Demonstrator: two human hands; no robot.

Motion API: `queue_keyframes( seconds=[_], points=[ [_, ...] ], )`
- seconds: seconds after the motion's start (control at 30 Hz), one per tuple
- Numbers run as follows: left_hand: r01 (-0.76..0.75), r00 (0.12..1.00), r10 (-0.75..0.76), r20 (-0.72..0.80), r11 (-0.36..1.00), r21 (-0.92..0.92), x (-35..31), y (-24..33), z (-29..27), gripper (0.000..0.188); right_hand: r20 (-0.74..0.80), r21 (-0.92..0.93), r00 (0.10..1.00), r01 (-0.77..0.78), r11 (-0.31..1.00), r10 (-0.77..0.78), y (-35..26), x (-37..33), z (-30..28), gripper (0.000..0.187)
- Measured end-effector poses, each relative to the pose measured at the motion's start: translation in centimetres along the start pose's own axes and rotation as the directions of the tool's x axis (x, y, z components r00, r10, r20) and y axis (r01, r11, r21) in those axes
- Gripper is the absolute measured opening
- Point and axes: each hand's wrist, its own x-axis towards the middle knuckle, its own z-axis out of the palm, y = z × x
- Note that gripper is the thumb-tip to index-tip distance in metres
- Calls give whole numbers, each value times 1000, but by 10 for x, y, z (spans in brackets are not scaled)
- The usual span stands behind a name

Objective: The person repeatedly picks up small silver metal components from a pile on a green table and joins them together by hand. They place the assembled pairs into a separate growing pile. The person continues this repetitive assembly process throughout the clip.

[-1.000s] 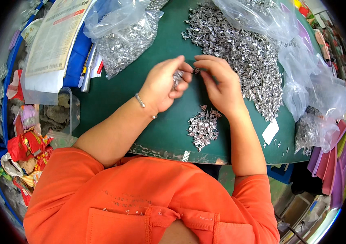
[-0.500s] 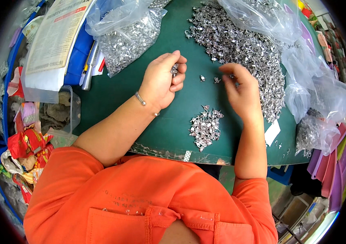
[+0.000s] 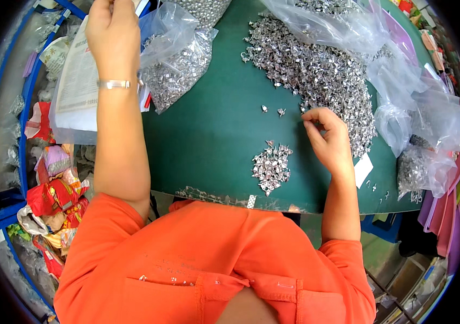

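Currently, from the head view, the only one I have, I see a heap of small metal pieces (image 3: 305,70) spread over the far right part of the green table (image 3: 203,140), with a clear plastic sheet (image 3: 332,32) draped across its far side. The right hand (image 3: 329,141) sits at the heap's near left edge, thumb and forefinger curled and their tips almost together; I can't honestly tell at this size whether a piece is pinched between them. Just left of those tips lie two loose pieces (image 3: 281,112), apart from each other, and nearer the body is a small pile (image 3: 271,167) of similar parts, well apart from the heap. The left hand (image 3: 114,43) reaches up over the printed sheet (image 3: 73,81), its fingers running to the upper rim, so I can't tell if they are open or closed on something. Beside that forearm rests a clear bag (image 3: 178,70) full of little metal parts. I'd judge the step in hand to be picking out pieces at the heap's edge; as I see it, the next move calls for a fine fingertip pinch on one piece, leaving its tangled neighbours undisturbed.
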Motion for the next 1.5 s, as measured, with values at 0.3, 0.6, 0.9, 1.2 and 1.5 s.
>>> queue_keyframes(
  seconds=[0.3, 0.6, 0.9, 1.2, 1.5],
  points=[
    [-205, 954, -35, 298, 650, 731, -18, -28, 8, 30, -34, -120, 968, 245, 962, -250, -5, 12, 25, 11],
    [-316, 641, 44, 767, 925, 211, -162, -3, 87, 19, 199, 55, 976, 81, 995, -90, -23, 2, 12, 12],
    [-388, 611, 10, 792, 876, 288, -171, -22, 96, 10, 91, 4, 976, 197, 980, -196, -24, -47, 6, 24],
    [874, 235, -620, 748, 472, 117, -177, 13, 93, 16, -83, -163, 989, 110, 980, -125, 1, -29, 11, 44],
    [933, 177, -595, 784, 356, 60, -176, 18, 79, 9, -190, -81, 981, 32, 996, -47, 2, -49, 5, 28]
  ],
)
